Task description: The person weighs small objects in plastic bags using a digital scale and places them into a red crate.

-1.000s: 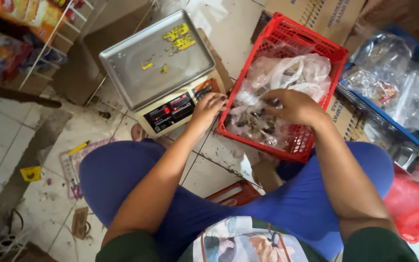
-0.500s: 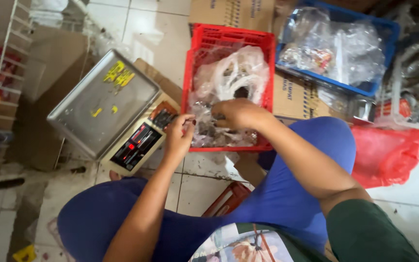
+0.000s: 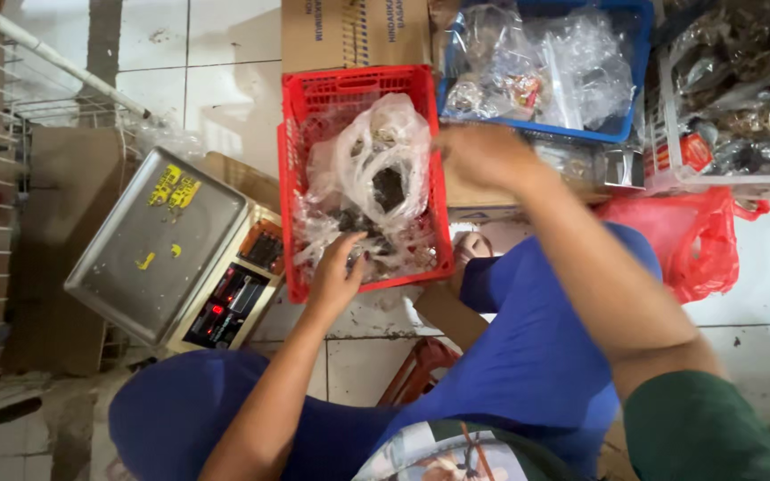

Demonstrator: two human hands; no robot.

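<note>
Head view: left hand point(image 3: 336, 272) at red basket point(image 3: 300, 178) rim.

L hand point(image 3: 336, 272) reaches fwd, fingers curled down, loose grip; R hand point(image 3: 483, 156) blurred, raised farther right, forearm extended.

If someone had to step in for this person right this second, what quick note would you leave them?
Left hand: resting in the red basket, fingers on the clear plastic bags of small dark pieces; whether it grips one cannot be told.
Right hand: blurred, raised at the basket's right edge, near the blue basket of clear packets; whether it holds anything cannot be told.
The digital scale sits left of the red basket, its steel tray bare apart from yellow stickers.
Done: nothing shows as weighed. Left: the bags are all in the basket.
</note>
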